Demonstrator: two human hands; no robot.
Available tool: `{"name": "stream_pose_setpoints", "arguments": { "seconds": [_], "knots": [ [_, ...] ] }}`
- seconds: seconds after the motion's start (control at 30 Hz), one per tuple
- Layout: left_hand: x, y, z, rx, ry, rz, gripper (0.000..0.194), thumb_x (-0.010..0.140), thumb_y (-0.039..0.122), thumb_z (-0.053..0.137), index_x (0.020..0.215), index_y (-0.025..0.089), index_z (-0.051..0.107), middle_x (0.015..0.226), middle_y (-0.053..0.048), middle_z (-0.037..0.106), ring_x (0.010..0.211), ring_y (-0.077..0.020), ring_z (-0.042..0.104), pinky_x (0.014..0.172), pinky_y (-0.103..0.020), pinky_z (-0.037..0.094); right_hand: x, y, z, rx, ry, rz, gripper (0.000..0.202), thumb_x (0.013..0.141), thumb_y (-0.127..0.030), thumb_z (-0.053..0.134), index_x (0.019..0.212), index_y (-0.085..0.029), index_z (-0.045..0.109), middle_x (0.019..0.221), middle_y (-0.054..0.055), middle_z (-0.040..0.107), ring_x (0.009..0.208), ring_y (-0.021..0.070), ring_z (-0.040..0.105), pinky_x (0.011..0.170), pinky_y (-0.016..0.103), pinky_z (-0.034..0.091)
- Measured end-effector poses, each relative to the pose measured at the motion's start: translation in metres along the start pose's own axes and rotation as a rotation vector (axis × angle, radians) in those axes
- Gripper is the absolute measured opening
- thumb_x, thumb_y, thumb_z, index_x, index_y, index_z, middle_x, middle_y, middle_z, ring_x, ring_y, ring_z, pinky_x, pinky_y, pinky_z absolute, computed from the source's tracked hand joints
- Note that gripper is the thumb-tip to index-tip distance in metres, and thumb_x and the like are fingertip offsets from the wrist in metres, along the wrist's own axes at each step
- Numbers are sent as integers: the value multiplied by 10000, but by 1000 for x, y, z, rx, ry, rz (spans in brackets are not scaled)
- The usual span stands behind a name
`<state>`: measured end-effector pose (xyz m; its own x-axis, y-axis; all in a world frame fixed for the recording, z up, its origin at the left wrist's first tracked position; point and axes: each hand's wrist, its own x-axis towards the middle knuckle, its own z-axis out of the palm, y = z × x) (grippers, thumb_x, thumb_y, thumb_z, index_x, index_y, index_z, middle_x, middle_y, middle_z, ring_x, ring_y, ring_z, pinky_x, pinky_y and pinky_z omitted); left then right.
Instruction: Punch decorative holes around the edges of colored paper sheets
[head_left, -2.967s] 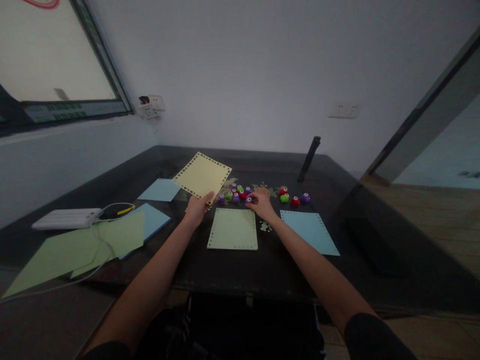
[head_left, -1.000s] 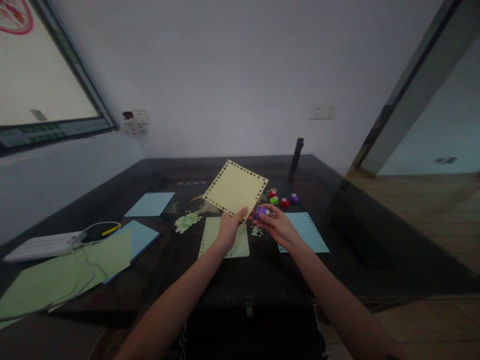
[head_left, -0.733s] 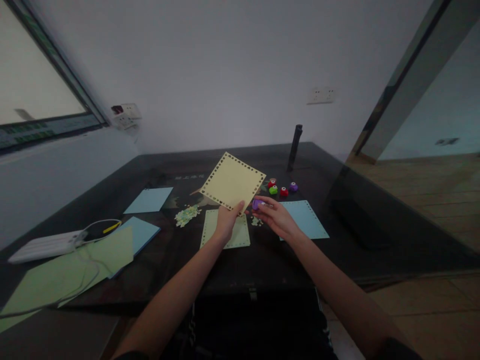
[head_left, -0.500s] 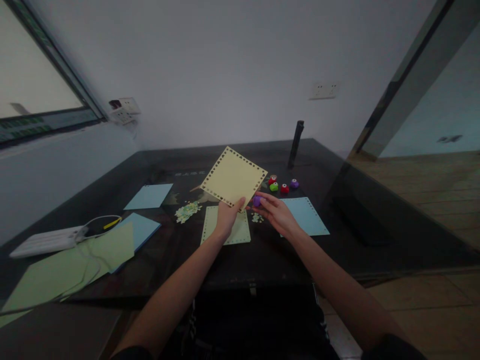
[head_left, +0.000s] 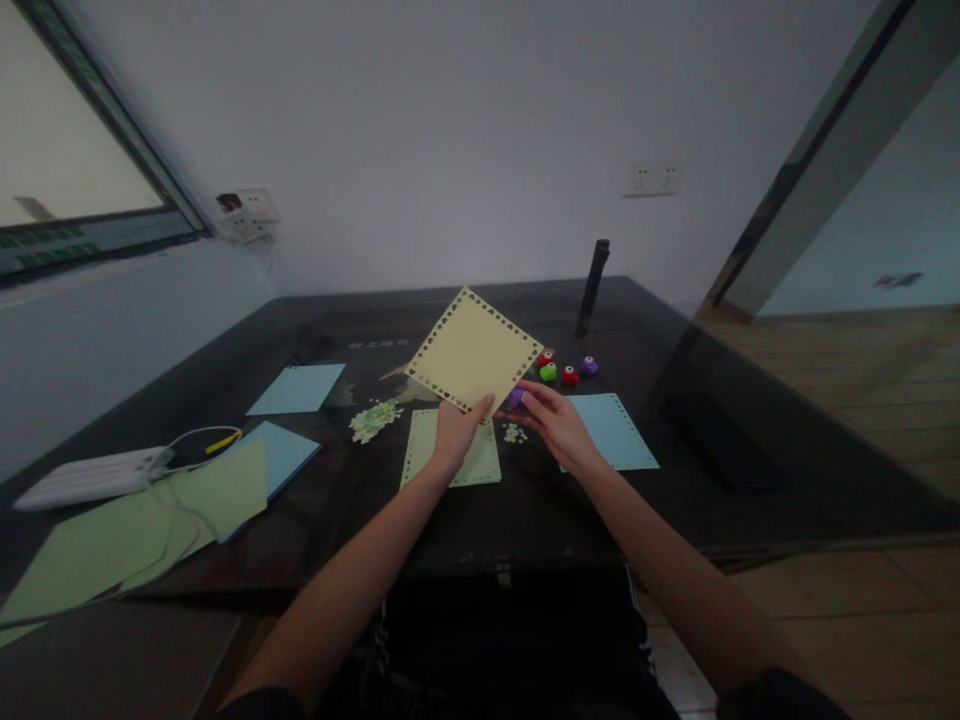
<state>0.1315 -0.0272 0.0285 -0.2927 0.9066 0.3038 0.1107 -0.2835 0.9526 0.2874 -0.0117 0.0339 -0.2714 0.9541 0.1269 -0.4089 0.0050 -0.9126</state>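
My left hand (head_left: 457, 435) grips the bottom corner of a yellow sheet (head_left: 474, 350) with small holes punched along its edges, raised above the table. In my right hand (head_left: 559, 425) is a purple punch (head_left: 517, 398), close to the sheet's lower right edge. Beneath my left hand lies another punched pale sheet (head_left: 480, 462). Small paper bits (head_left: 514, 433) are scattered beside it, and a larger pile of bits (head_left: 374, 420) sits to the left. Behind my right hand stand red, green and purple punches (head_left: 570, 376).
A punched blue sheet (head_left: 613, 432) lies right of my right hand. On the left are a blue sheet (head_left: 298, 389), green sheets (head_left: 105, 550) and a white power strip (head_left: 94, 478) with a cable. A black upright post (head_left: 592, 287) stands at the back right.
The yellow sheet has shifted slightly right and up and turned a little. My right hand and the purple punch have moved up very slightly.
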Motion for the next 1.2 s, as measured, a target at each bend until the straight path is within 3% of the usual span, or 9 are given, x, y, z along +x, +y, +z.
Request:
{"name": "stream_pose_setpoints", "arguments": {
  "seconds": [0.47, 0.67, 0.9, 1.2],
  "knots": [
    [-4, 12, 1, -21, -35, 58, 393, 683, 242, 707, 1059, 145, 649, 973, -90, 714, 958, -246, 648, 950, -401, 457, 1, 2, 0, -4, 109, 25, 401, 564, -344, 800, 901, -200, 637, 874, 41, 669, 821, 172, 615, 769, 341, 520],
    [-2, 7, 1, 33, -14, 45, 251, 698, 250, 692, 922, 136, 679, 901, -94, 721, 987, -252, 637, 962, -406, 443, 0, 1, 1, 4, 95, 23, 404, 565, -334, 800, 926, -215, 661, 879, 33, 681, 800, 162, 617, 787, 349, 502],
    [-2, 3, 1, 18, -42, 109, 406, 721, 258, 677, 1107, 148, 617, 1004, -90, 703, 1081, -234, 595, 1016, -402, 390, -2, 0, 2, -27, 111, 43, 397, 580, -351, 792, 919, -193, 660, 863, 36, 672, 757, 159, 628, 713, 325, 518],
    [-2, -1, 3, -72, -37, -25, 440, 645, 256, 735, 1060, 147, 638, 929, -89, 716, 973, -257, 643, 900, -398, 482, 1, 4, 1, -16, 150, 46, 412, 524, -324, 821, 872, -189, 646, 854, 35, 678, 775, 172, 627, 738, 342, 538]
  ]
}}
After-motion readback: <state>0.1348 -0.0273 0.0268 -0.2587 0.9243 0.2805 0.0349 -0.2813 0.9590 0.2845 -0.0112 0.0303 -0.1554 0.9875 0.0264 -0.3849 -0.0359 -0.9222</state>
